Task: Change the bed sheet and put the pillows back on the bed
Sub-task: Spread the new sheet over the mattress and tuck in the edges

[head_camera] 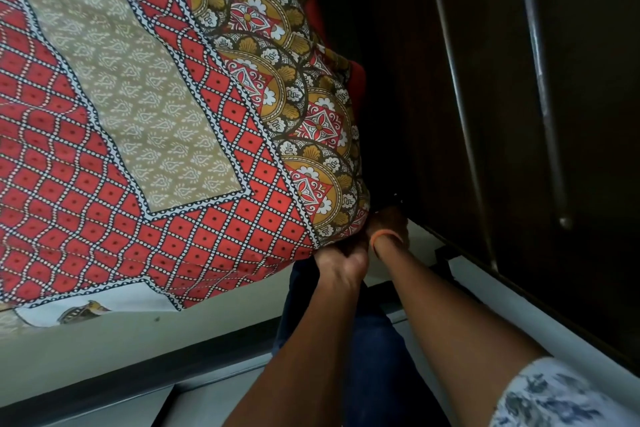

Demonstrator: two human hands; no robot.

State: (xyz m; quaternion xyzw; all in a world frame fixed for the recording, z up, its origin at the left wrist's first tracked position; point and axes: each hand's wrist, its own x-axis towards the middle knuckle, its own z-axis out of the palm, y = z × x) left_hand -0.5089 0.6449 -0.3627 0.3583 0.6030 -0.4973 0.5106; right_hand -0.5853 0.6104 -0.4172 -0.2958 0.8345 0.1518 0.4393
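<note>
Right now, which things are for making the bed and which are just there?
For the job:
bed sheet
left hand
right hand

Just there:
dark wardrobe
metal handles
orange bangle

Both forearms are bare. The right wrist wears a thin orange bangle [387, 238]. The right upper arm has a short white sleeve [554, 395] printed with blue-grey flowers. Dark blue trousers [374, 350] cover the legs.

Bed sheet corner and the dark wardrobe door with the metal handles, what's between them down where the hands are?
In the head view, the right hand with its orange bangle lies between the bed sheet corner and the wardrobe door; its fingers are hidden.
</note>
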